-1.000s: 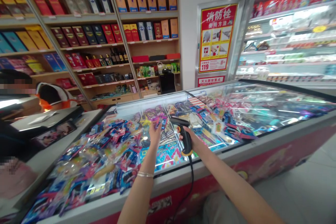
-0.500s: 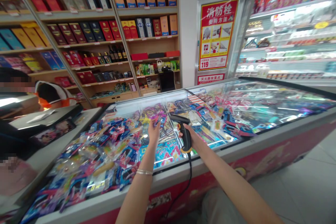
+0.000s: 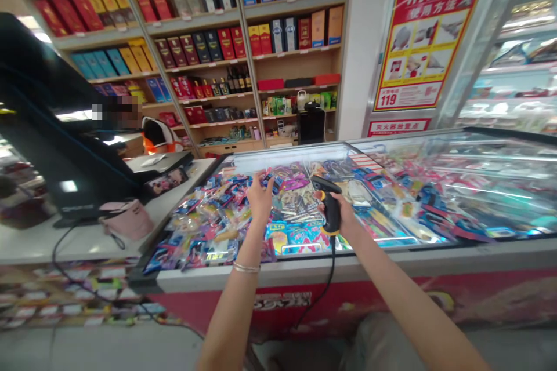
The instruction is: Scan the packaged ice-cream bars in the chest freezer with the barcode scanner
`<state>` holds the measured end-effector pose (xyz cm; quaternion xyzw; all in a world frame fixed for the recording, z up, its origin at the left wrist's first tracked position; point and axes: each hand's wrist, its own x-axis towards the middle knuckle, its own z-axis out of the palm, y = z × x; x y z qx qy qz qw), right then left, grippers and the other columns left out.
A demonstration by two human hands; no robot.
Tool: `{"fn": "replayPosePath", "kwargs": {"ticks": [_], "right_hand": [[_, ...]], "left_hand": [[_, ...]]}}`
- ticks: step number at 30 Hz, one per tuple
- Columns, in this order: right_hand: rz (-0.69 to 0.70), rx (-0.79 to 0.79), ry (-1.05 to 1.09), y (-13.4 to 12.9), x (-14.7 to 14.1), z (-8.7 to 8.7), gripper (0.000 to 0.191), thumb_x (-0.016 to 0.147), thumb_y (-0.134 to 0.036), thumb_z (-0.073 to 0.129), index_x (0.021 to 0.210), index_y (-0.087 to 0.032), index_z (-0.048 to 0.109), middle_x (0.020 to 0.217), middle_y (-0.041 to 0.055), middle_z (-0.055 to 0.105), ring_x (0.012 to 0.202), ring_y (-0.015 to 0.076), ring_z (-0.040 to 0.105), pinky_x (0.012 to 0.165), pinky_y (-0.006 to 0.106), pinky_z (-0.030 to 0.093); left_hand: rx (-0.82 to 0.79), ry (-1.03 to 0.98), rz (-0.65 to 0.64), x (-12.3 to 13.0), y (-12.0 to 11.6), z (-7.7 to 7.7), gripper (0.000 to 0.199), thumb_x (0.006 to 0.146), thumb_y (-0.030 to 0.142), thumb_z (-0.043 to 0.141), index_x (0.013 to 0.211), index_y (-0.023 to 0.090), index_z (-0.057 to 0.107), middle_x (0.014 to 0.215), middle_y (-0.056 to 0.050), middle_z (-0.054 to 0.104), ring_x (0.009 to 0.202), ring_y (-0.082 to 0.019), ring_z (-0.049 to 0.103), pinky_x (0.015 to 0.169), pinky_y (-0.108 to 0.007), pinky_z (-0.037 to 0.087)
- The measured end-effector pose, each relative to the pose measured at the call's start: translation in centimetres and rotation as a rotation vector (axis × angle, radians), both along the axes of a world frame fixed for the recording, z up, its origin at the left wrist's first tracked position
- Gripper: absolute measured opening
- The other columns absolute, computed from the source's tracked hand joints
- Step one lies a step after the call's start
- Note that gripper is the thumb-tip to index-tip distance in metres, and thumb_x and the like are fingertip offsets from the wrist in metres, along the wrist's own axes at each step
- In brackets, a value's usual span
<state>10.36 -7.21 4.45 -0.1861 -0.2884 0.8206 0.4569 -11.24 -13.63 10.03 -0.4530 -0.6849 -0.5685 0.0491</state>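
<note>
A black and yellow barcode scanner (image 3: 332,214) is gripped in my right hand (image 3: 343,213), its head pointing left and its cable hanging over the front of the display case. My left hand (image 3: 260,197) is above the case, thumb and fingers pinched around a small blue and red snack packet (image 3: 267,175). Below and left of that hand, many wrapped snacks (image 3: 217,214) lie heaped over the case. Between my two hands are silver-patterned packets (image 3: 298,203), with light-blue packs (image 3: 285,236) nearer to me.
At left, a counter (image 3: 165,200) carries a pink pouch (image 3: 127,219) and a dark monitor stand (image 3: 78,145). A person in an orange and white top (image 3: 163,136) is behind it. Boxed goods fill the shelves (image 3: 300,58) at the back. The case's glass top (image 3: 500,185) stretches right.
The view has swung left, bringing the counter and pouch further into sight. My left hand has moved away from the purple packets towards the blue ones; the scanner stays in my right hand.
</note>
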Motion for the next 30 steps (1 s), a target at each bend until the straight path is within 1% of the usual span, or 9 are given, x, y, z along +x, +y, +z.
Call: {"fn": "replayPosePath", "kwargs": {"ticks": [3, 5, 8, 11, 13, 16, 20, 26, 30], "right_hand": [[0.064, -0.025, 0.016, -0.5, -2.9, 0.7, 0.023, 0.076, -0.026, 0.052, 0.093, -0.015, 0.064, 0.087, 0.0074, 0.070, 0.049, 0.0115, 0.056, 0.055, 0.027, 0.055], [0.107, -0.012, 0.016, -0.7, -5.2, 0.9, 0.023, 0.076, -0.025, 0.053, 0.093, -0.015, 0.064, 0.087, 0.0071, 0.071, 0.048, 0.0113, 0.056, 0.053, 0.026, 0.055], [0.156, 0.020, -0.033, -1.1, -8.5, 0.5, 0.018, 0.077, -0.025, 0.058, 0.091, -0.015, 0.063, 0.083, 0.0065, 0.071, 0.047, 0.0109, 0.056, 0.052, 0.025, 0.055], [0.186, -0.011, -0.138, -1.4, -11.0, -0.7, 0.012, 0.076, -0.025, 0.062, 0.082, -0.015, 0.063, 0.065, 0.0048, 0.067, 0.045, 0.0122, 0.057, 0.049, 0.024, 0.055], [0.226, -0.033, -0.187, -1.6, -12.0, -1.6, 0.009, 0.076, -0.024, 0.063, 0.078, -0.015, 0.062, 0.059, 0.0039, 0.065, 0.045, 0.0127, 0.058, 0.047, 0.023, 0.054], [0.264, -0.029, -0.158, -1.7, -12.4, -2.3, 0.007, 0.075, -0.019, 0.064, 0.081, -0.015, 0.063, 0.073, 0.0059, 0.070, 0.046, 0.0105, 0.058, 0.046, 0.021, 0.053], [0.248, -0.032, -0.126, -1.8, -12.2, -2.3, 0.009, 0.074, -0.017, 0.064, 0.083, -0.015, 0.065, 0.086, 0.0072, 0.072, 0.045, 0.0082, 0.056, 0.041, 0.018, 0.050], [0.292, -0.039, -0.163, -1.9, -12.0, -2.0, 0.008, 0.074, -0.019, 0.064, 0.081, -0.016, 0.065, 0.073, 0.0058, 0.069, 0.043, 0.0100, 0.055, 0.035, 0.019, 0.046], [0.271, -0.042, -0.159, -1.9, -12.1, -2.1, 0.007, 0.073, -0.018, 0.064, 0.079, -0.017, 0.064, 0.072, 0.0048, 0.069, 0.044, 0.0095, 0.055, 0.040, 0.019, 0.048]], "left_hand": [[0.009, 0.027, 0.157, -3.7, -3.2, 1.0, 0.033, 0.084, 0.038, 0.055, 0.112, 0.020, 0.055, 0.095, -0.006, 0.067, 0.079, -0.018, 0.064, 0.080, -0.030, 0.046], [0.000, 0.073, 0.229, -5.7, -4.6, 0.5, 0.035, 0.086, 0.037, 0.050, 0.116, 0.019, 0.053, 0.104, -0.009, 0.066, 0.090, -0.021, 0.063, 0.084, -0.033, 0.046], [-0.103, 0.260, 0.353, -7.5, -6.0, -1.8, 0.042, 0.088, 0.037, 0.046, 0.123, 0.015, 0.051, 0.132, -0.018, 0.050, 0.120, -0.030, 0.049, 0.098, -0.044, 0.039], [-0.206, 0.412, 0.451, -8.0, -6.7, -4.5, 0.050, 0.086, 0.040, 0.048, 0.130, 0.016, 0.049, 0.147, -0.017, 0.032, 0.135, -0.034, 0.028, 0.108, -0.054, 0.023], [-0.212, 0.434, 0.460, -8.0, -6.9, -5.9, 0.050, 0.087, 0.040, 0.046, 0.132, 0.018, 0.049, 0.148, -0.014, 0.033, 0.137, -0.033, 0.024, 0.110, -0.055, 0.019], [-0.200, 0.416, 0.431, -8.0, -7.0, -6.9, 0.046, 0.089, 0.036, 0.041, 0.131, 0.018, 0.051, 0.144, -0.013, 0.039, 0.135, -0.032, 0.031, 0.110, -0.052, 0.023], [-0.203, 0.364, 0.421, -8.0, -7.0, -7.1, 0.044, 0.090, 0.033, 0.038, 0.128, 0.017, 0.053, 0.142, -0.014, 0.042, 0.130, -0.032, 0.038, 0.107, -0.051, 0.030], [-0.146, 0.280, 0.381, -8.2, -7.0, -7.5, 0.043, 0.088, 0.030, 0.041, 0.128, 0.020, 0.053, 0.141, -0.011, 0.044, 0.130, -0.030, 0.039, 0.107, -0.047, 0.031], [-0.149, 0.294, 0.388, -8.1, -7.1, -7.5, 0.043, 0.088, 0.030, 0.041, 0.127, 0.021, 0.054, 0.139, -0.011, 0.046, 0.129, -0.030, 0.040, 0.107, -0.047, 0.032]]}}
